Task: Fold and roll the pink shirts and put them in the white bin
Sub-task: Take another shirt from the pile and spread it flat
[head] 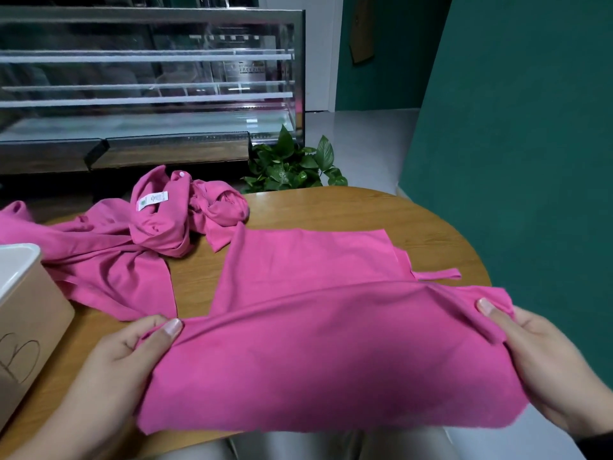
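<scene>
Fingers [172, 327] of both hands pinch the near fold of the shirt [308, 260]: the left hand [126, 353] at its left end, the right hand [544, 353] at its right. The fold runs between them, raised off the surface [414, 214]; the far half lies flat. This looks like early folding, with no roll begun. A heap [132, 240] of pink cloth waits beside the bin [20, 260], whose inside is hidden.

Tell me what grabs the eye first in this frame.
The bright pink cotton shirt fills the near half of the round wooden table, its front fold pinched at either end by the left hand and right hand. A crumpled heap of pink shirts lies far left, beside the white-rimmed bin.
</scene>
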`<state>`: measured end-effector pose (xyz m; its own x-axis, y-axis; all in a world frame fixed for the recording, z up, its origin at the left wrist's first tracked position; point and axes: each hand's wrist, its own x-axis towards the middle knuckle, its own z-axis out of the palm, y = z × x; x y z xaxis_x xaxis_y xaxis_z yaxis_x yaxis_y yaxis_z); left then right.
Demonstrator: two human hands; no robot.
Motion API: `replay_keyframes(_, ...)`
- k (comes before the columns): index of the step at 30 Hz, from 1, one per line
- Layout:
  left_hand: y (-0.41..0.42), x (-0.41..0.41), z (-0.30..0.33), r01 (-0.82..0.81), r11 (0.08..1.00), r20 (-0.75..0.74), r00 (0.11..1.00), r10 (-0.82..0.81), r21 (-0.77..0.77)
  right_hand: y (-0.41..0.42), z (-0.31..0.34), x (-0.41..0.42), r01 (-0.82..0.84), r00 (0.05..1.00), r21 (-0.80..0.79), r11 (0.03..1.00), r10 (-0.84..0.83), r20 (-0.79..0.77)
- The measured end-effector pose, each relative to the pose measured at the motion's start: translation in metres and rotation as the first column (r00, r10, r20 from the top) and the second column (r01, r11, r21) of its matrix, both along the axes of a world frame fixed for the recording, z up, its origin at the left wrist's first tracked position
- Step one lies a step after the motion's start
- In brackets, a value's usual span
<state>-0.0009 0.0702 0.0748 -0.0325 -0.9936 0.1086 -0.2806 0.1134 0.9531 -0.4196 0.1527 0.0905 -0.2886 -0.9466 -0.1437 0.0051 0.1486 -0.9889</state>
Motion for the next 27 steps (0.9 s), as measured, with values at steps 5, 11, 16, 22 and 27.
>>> replay_keyframes(5, -0.083, -0.019, 0.022, 0.032, 0.995, 0.295, 0.956, -0.002, -0.096, -0.071, 0.012, -0.009, 0.059, 0.998, 0.056, 0.997, -0.059, -0.002)
replay_keyframes(11, -0.236, -0.06, 0.029, -0.04, 0.954, 0.545, 0.813, 0.204, -0.296, -0.208, -0.015, -0.041, 0.223, 0.757, 0.209, 0.952, -0.034, -0.653)
replay_keyframes(16, -0.192, -0.087, -0.027, 0.354, 0.859, 0.724, 0.689, 0.028, -0.37, -0.2, -0.055, 0.03, -0.042, 0.448, -0.03, 0.999, -0.008, -0.894)
replay_keyframes(22, -0.18, -0.055, -0.111, 0.41, 0.911, 0.879, 0.416, -0.235, 0.05, -0.195, -0.127, 0.069, -0.139, 0.214, 0.263, 0.955, 0.288, -0.933)
replay_keyframes(27, -0.191, -0.045, -0.108, 0.324, 0.942, 0.893, 0.392, -0.221, 0.091, -0.191, -0.127, 0.061, -0.133, 0.133, 0.259, 0.957, 0.276, -0.952)
